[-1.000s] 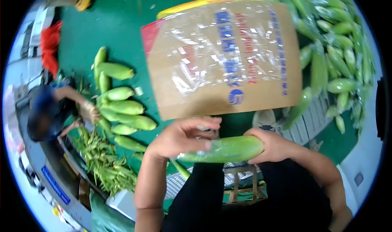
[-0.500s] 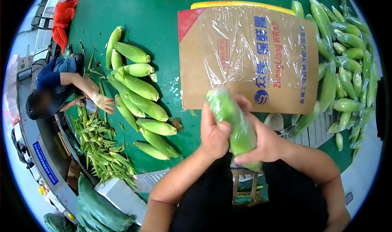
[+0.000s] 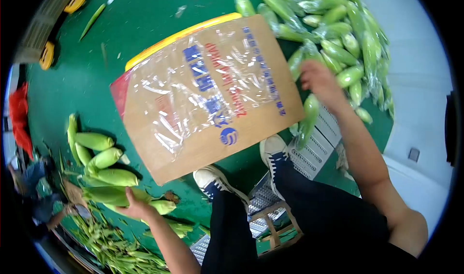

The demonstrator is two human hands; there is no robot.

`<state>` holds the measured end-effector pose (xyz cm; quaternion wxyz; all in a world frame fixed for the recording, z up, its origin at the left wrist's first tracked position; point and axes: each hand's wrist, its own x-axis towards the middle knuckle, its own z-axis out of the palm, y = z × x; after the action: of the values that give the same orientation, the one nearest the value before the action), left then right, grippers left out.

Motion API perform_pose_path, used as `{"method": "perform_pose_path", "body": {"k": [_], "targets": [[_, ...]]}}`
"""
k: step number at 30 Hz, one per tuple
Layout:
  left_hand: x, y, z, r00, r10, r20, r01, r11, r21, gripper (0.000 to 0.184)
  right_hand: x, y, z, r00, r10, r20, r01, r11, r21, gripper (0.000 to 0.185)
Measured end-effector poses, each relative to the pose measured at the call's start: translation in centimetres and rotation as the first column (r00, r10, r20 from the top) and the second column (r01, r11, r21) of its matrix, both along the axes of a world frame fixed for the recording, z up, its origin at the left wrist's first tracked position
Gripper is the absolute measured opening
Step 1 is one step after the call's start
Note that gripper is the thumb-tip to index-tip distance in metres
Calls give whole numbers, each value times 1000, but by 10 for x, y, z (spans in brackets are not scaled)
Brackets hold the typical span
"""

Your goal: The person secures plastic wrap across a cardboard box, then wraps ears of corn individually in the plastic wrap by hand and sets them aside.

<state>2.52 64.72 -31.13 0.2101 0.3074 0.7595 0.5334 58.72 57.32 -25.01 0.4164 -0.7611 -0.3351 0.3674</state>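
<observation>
Left hand [image 3: 137, 208] against tapered husked corn [image 3: 105, 195], right hand [image 3: 322, 82] near glossy film-wrapped corn [image 3: 339, 53], grips unclear.

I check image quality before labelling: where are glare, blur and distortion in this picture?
Head view: white glare streaks the plastic film on the cardboard; same view: right hand looks blurred; same view: fisheye-like distortion, with black corners.

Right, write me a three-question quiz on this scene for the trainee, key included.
1. Which hand is at the unwrapped corn?
2. True or false: most of the wrapped corn lies to the right of the cardboard.
3. What colour is the strip along the cardboard's far edge: A red, B yellow or C white?

Key: 1. The left hand. 2. True. 3. B.
</observation>
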Motion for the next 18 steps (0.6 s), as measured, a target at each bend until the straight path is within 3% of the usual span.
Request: {"method": "perform_pose_path", "body": {"k": [1, 2, 4, 6, 7, 8, 10, 11, 12, 14, 15, 17, 18], "targets": [[22, 11, 29, 985, -168, -49, 170, 985, 39, 76, -27, 21, 13, 954, 154, 257, -82, 959, -271, 49], [42, 22, 52, 942, -319, -106, 327, 942, 73, 80, -38, 41, 16, 892, 275, 358, -110, 902, -418, 58], [99, 53, 86, 699, -652, -294, 687, 726, 25, 78, -59, 65, 19, 746, 380, 547, -149, 896, -419, 54], [181, 85, 109, 148, -743, -652, 906, 366, -211, 73, -70, 69, 3, 568, 429, 703, -267, 903, -336, 45], [217, 87, 103, 85, -826, -556, 889, 315, -332, 73, -67, 68, 2, 623, 440, 647, -342, 897, -280, 38], [242, 88, 98, 35, -893, -449, 862, 254, -438, 74, -63, 67, 5, 758, 402, 514, -306, 914, -265, 34], [265, 94, 102, -50, -894, -445, 809, 225, -543, 74, -48, 62, 9, 944, 264, 197, -210, 943, -258, 26], [271, 94, 102, -107, -901, -421, 772, 191, -606, 74, -44, 54, -6, 985, 58, -161, -48, 997, 67, 17], [273, 94, 103, -137, -903, -407, 763, 166, -624, 74, -41, 49, -13, 802, 23, -597, 200, 932, 304, 17], [277, 102, 107, -195, -895, -400, 746, 129, -653, 73, -58, 65, -13, 971, 116, -208, -41, 942, 334, 20], [279, 106, 112, -206, -917, -342, 719, 95, -688, 71, -70, 77, -13, 985, 175, 6, -168, 935, 314, 24], [281, 111, 111, -239, -908, -343, 719, 72, -691, 71, -89, 94, -10, 862, 291, 415, -400, 894, 204, 35], [280, 113, 111, -254, -903, -346, 719, 63, -692, 71, -95, 99, -7, 708, 333, 623, -517, 845, 136, 44]]}}
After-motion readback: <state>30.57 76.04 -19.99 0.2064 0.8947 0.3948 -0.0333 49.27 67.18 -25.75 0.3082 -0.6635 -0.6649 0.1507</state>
